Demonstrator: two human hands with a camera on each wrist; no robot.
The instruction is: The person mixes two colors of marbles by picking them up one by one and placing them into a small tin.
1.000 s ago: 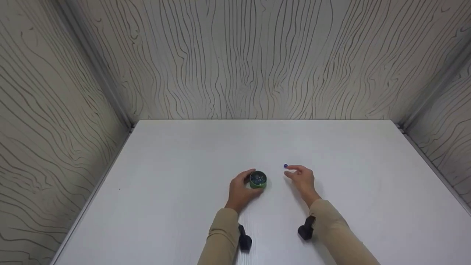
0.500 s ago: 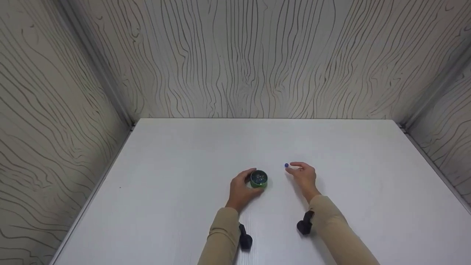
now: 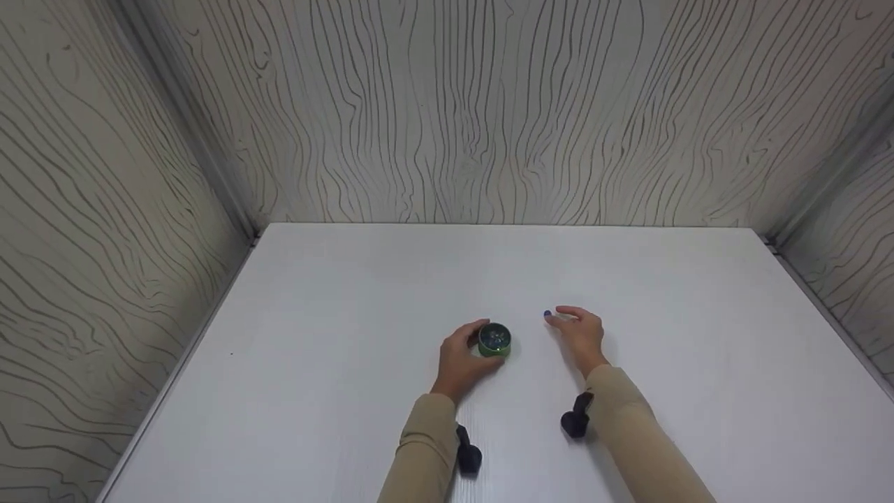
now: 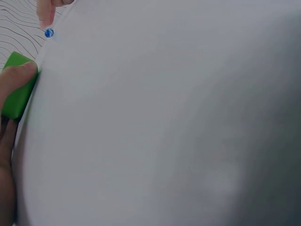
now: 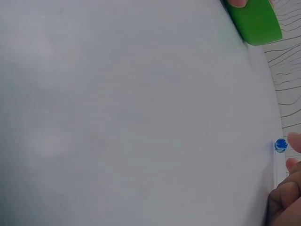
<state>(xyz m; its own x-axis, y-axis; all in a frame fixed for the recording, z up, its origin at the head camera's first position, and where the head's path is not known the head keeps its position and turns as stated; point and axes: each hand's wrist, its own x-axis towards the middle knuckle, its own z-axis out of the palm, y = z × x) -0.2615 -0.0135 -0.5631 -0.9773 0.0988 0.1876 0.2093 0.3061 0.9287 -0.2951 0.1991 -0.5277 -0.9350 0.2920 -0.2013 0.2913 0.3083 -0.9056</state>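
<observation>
A round green cup [image 3: 495,339] stands on the white table, dark inside with small glints too tiny to make out. My left hand [image 3: 461,360] grips it from the left, thumb on the near side and fingers around the far side. In the left wrist view the thumb presses on the green wall [image 4: 21,96]. To the right of the cup, a small blue glass marble [image 5: 281,145] lies on the table. My right hand [image 3: 582,337] is beside it, thumb and forefinger apart, the thumb tip close to or touching the marble. The other right fingers look curled in the right wrist view.
The white table [image 3: 349,293] reaches back to a wood-grain patterned wall [image 3: 447,112], with similar walls left and right. Black wrist cameras [image 3: 469,457] hang from both sleeved forearms, low over the table. A tiny dark speck [image 3: 232,353] lies at the left.
My right hand has shifted slightly forward; the marble was by the forefinger tip and is now by the thumb tip. My left hand keeps its hold on the cup.
</observation>
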